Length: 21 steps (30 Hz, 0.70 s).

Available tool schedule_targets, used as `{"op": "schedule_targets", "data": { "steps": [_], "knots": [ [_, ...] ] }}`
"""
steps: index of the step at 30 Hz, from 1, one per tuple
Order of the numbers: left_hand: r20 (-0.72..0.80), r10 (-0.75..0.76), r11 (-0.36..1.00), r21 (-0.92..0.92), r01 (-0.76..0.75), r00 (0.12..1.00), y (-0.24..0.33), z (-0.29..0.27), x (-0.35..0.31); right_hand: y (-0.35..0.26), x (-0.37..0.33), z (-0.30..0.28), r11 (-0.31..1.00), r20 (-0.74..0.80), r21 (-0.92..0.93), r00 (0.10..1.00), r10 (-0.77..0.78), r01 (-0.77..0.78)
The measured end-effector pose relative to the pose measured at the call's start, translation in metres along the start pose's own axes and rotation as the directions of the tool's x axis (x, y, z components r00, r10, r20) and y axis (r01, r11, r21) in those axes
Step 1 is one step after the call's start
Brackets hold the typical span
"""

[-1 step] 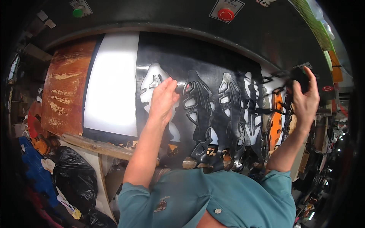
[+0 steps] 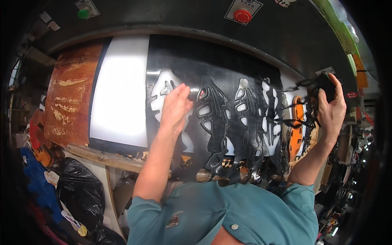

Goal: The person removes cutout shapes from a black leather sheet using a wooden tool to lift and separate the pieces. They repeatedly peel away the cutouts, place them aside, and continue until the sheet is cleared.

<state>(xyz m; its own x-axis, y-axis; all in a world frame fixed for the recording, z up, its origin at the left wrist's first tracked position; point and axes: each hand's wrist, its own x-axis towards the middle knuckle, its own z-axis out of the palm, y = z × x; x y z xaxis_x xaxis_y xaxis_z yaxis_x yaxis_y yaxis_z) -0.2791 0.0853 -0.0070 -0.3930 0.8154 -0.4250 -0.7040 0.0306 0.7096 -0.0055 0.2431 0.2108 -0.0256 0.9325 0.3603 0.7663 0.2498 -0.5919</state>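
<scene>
A shiny black sheet (image 2: 183, 53) with several long cut shapes lies over a white board (image 2: 120, 90). My left hand (image 2: 176, 107) is closed at the strip beside the leftmost opening, its fingertips pinching the sheet. White shows through that opening. Right of it, black slotted pieces (image 2: 216, 108) still sit within their cut outlines, and their lower ends hang past the front edge. My right hand (image 2: 331, 106) is raised at the right, gripping a bunch of thin black cut strips (image 2: 300, 118) that dangle to the left, partly blurred.
An orange slotted cutting die (image 2: 297, 130) lies at the right end. A scuffed brown board (image 2: 73, 94) lies at the left. Behind is a dark machine beam with a green button (image 2: 83, 14) and a red button (image 2: 242, 16). Wooden edging (image 2: 110, 157) and a black bag (image 2: 81, 183) are in front.
My right hand has shifted slightly to the right and down with the black strips, which swing along. My left hand stays in place.
</scene>
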Motion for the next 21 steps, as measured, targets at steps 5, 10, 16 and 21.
{"op": "schedule_targets", "data": {
  "steps": [5,10,16,21],
  "knots": [
    [0.029,0.016,1.000,-0.014,-0.015,0.999,-0.001,0.000,0.000,0.021,-0.023,0.064,0.859,0.374,-0.230,0.856,-0.357,0.458],
    [0.087,0.054,0.995,-0.085,-0.047,0.995,-0.009,0.004,0.002,0.025,-0.071,0.186,0.928,0.476,0.180,0.797,-0.372,0.325],
    [0.128,0.073,0.952,-0.303,-0.031,0.989,-0.019,-0.007,0.007,-0.016,-0.101,0.211,0.963,0.476,0.198,0.841,-0.258,0.183],
    [0.180,0.035,0.937,-0.349,0.031,0.983,-0.019,-0.006,0.013,-0.011,-0.104,0.213,0.970,0.535,0.230,0.823,-0.192,0.077]
  ]
}}
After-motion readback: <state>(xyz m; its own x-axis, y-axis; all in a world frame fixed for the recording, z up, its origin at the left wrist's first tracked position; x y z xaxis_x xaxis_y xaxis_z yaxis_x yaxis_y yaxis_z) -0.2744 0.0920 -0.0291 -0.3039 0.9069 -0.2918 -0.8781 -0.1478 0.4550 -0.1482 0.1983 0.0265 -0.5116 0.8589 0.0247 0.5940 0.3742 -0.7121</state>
